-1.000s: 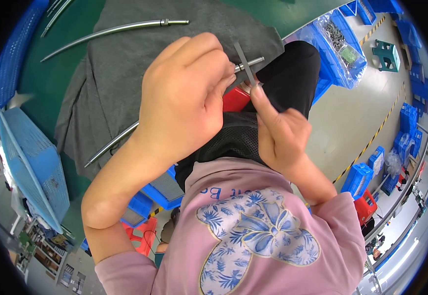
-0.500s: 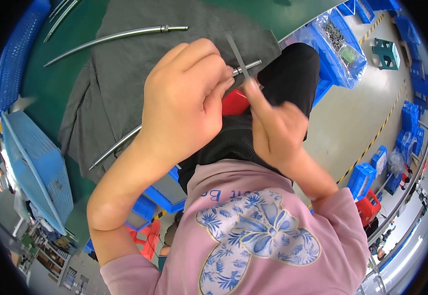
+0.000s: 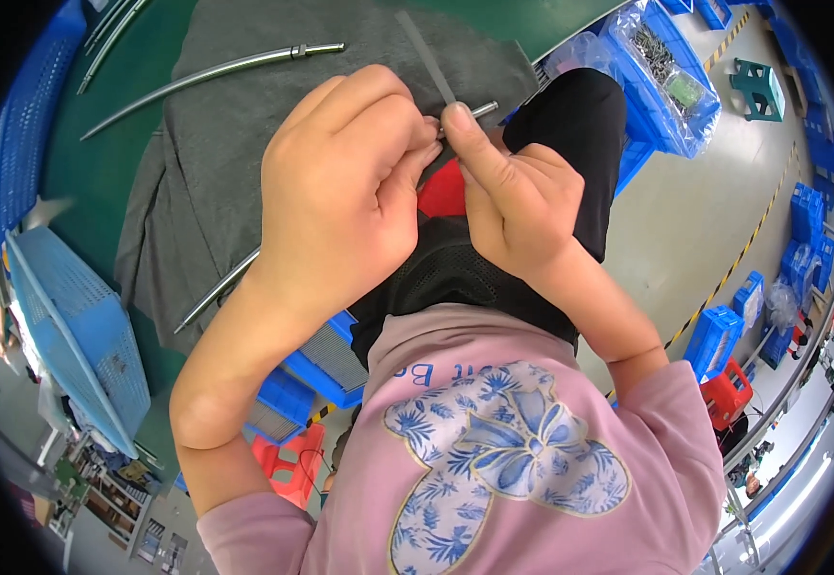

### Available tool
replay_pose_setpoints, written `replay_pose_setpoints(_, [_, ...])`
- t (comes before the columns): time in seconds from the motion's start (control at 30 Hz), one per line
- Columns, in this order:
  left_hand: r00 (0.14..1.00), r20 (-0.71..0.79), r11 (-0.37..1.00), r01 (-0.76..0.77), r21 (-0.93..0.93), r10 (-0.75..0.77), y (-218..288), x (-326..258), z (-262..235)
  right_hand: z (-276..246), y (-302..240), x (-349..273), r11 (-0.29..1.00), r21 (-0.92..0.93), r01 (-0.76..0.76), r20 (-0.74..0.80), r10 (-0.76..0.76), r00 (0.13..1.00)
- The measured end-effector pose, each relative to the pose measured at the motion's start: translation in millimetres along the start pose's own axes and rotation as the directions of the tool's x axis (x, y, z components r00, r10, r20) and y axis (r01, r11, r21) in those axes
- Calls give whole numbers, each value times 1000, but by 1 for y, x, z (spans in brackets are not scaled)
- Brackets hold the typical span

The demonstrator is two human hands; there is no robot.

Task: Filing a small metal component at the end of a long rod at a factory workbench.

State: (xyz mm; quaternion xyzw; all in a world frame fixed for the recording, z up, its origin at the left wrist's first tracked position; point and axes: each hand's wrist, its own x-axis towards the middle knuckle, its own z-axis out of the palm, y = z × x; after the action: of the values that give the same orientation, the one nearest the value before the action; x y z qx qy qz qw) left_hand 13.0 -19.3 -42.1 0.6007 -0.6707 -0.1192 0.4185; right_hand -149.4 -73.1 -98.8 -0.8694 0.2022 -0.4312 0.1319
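Note:
My left hand (image 3: pixel 345 172) is closed around a slim, shiny metal tube (image 3: pixel 228 285). One end of the tube slants out below my left wrist, and its collared tip pokes out past my fingers; the middle is hidden by the hand. My right hand (image 3: pixel 522 192) pinches a thin, flat grey strip, file-like in shape (image 3: pixel 424 57), thumb stretched along it. This strip crosses the tube close to its tip, seemingly touching it. Another curved metal tube (image 3: pixel 216 77) with a collar near one end lies on the dark grey cloth (image 3: pixel 244 134) beyond my left hand.
The cloth covers part of a green table (image 3: pixel 494 21). More metal tubes (image 3: pixel 110 43) lie at the far left. A light-blue perforated basket (image 3: pixel 86 335) stands left. Far right, a blue bin (image 3: pixel 700 125) holds bagged small metal parts. A green stool (image 3: pixel 758 91) stands on the floor.
Both hands have shifted slightly left and away from my body. The strip has slid farther forward and left over the tube, and my right hand is less blurred now.

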Motion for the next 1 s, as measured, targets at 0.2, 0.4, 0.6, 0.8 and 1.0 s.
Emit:
replay_pose_setpoints(0.2, [998,59,999,-31,8,31,1,1,-1,-14,-6,-9,996,14,-87,47,86,995])
replay_pose_setpoints(0.4, [1000,-14,999,21,-30,-21,0,-1,4,-34,-23,-10,967,19,-255,174,248,953])
replay_pose_setpoints(0.6, [1000,8,999,13,48,-13,-2,-2,-1,-25,-15,21,970,48,-238,266,217,939])
replay_pose_setpoints(0.8, [1000,25,1000,-4,9,3,-1,2,1,-20,-10,5,992,0,-124,98,123,988])
replay_pose_setpoints(1.0, [1000,8,999,28,-32,-27,-1,1,1,-6,-12,-29,991,-28,-131,-4,131,991])
